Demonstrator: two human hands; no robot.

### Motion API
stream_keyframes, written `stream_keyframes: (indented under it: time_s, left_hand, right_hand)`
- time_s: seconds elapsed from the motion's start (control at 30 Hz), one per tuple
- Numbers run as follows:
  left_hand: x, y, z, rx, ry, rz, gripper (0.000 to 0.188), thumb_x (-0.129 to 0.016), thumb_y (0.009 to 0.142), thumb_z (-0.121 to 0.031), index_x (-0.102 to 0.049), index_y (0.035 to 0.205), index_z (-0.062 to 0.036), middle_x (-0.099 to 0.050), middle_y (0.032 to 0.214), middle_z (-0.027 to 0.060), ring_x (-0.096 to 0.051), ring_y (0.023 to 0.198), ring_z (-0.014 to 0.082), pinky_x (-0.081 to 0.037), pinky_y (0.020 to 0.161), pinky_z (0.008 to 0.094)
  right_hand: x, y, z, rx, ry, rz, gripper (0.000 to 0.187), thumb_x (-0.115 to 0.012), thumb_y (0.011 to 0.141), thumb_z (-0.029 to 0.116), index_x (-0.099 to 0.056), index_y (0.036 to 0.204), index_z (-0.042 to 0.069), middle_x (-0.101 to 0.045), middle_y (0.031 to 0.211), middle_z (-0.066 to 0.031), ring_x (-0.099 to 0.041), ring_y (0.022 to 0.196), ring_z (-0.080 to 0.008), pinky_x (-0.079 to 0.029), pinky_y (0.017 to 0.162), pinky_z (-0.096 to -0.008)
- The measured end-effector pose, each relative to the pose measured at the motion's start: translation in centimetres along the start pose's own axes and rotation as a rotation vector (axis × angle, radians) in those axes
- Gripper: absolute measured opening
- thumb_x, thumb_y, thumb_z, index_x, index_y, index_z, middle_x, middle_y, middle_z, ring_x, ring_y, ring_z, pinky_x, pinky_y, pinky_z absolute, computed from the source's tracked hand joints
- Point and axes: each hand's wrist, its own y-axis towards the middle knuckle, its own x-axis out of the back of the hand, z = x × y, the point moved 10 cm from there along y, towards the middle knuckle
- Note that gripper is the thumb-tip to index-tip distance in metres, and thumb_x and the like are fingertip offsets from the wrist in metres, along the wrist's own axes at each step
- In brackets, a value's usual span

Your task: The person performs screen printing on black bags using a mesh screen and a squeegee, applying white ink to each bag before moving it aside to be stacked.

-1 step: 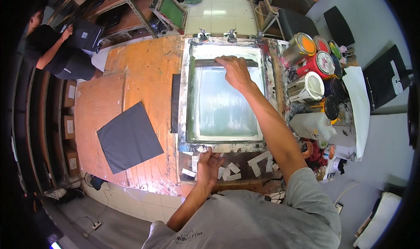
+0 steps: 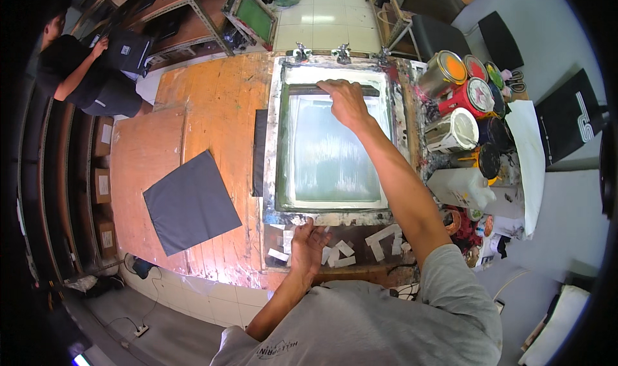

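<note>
A screen printing frame (image 2: 273, 141) lies on the table in front of me, its mesh (image 2: 335, 154) pale green with streaks of white ink. Across the far end of the mesh rests a dark squeegee (image 2: 302, 90). My right hand (image 2: 347, 100) is closed over the squeegee's bar from above, the forearm stretching over the frame's right side. Palm up at the frame's near edge is my left hand (image 2: 309, 245), fingers apart and loosely bent, one digit touching the rim. A dark fabric piece (image 2: 259, 150) pokes out from under the frame's left side.
Another dark fabric square (image 2: 193, 202) lies on the wooden table (image 2: 212, 121) to the left. Hinge clamps (image 2: 343, 53) stand at the frame's far edge. Ink cans (image 2: 460, 129) and a white jug (image 2: 460, 186) crowd the right. A person (image 2: 77, 76) holds dark fabric at far left.
</note>
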Motion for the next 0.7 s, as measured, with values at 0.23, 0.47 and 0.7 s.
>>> stream_keyframes:
  time_s: [0.23, 0.47, 0.7]
  left_hand:
    - [0.0, -0.5, -0.2, -0.044, 0.065, 0.025, 0.019, -0.060, 0.102, -0.018, -0.047, 0.111, -0.0088, -0.056, 0.114, 0.0096, -0.055, 0.111, 0.0273, -0.048, 0.093, 0.0485]
    - [-0.2, -0.4, -0.3, -0.068, 0.080, 0.041, 0.016, -0.059, 0.097, -0.013, -0.047, 0.108, -0.0093, -0.055, 0.116, 0.0104, -0.054, 0.114, 0.0253, -0.047, 0.094, 0.0515]
    - [2.0, 2.1, 1.0, -0.050, 0.057, -0.022, 0.035, -0.062, 0.091, -0.013, -0.050, 0.123, -0.0049, -0.055, 0.124, 0.0106, -0.051, 0.118, 0.0253, -0.036, 0.106, 0.0621]
  right_hand:
    - [-1.9, -6.7, 2.5, -0.032, -0.060, 0.082, 0.047, -0.057, 0.086, -0.004, -0.067, 0.127, 0.015, -0.071, 0.114, -0.0069, -0.066, 0.103, -0.0286, -0.047, 0.091, -0.0541]
    - [1.7, -22.8, 12.2, -0.043, 0.033, 0.123, 0.062, -0.068, 0.071, -0.005, -0.063, 0.131, 0.010, -0.065, 0.131, -0.0133, -0.058, 0.123, -0.0343, -0.039, 0.094, -0.0540]
    - [1.7, -22.2, 10.8, -0.146, 0.156, 0.188, 0.052, -0.060, 0.076, -0.007, -0.065, 0.126, 0.008, -0.071, 0.119, -0.0149, -0.065, 0.108, -0.0336, -0.041, 0.088, -0.0492]
